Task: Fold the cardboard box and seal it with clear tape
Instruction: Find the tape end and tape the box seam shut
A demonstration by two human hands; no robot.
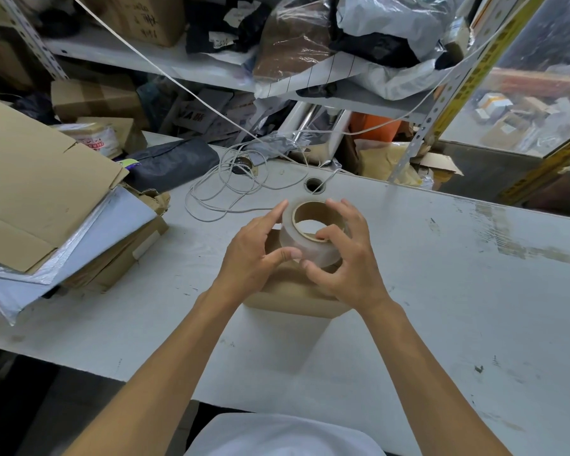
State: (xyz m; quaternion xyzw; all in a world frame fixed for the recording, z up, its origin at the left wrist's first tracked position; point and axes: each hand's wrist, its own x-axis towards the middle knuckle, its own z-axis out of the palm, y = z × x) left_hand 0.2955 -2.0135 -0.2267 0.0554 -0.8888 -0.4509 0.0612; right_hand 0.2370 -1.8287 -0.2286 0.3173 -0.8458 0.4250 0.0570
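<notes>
1. A small cardboard box sits closed on the white counter, close in front of the person, ready for sealing.
2. Both hands grip a roll of clear tape just above the box: the right hand hooks its thumb into the core to steady it, while the left hand presses a thumb on the outer wrap, likely hunting the loose end.
3. Beyond, a white cord lies coiled; flat cardboard is stacked at left.
</notes>
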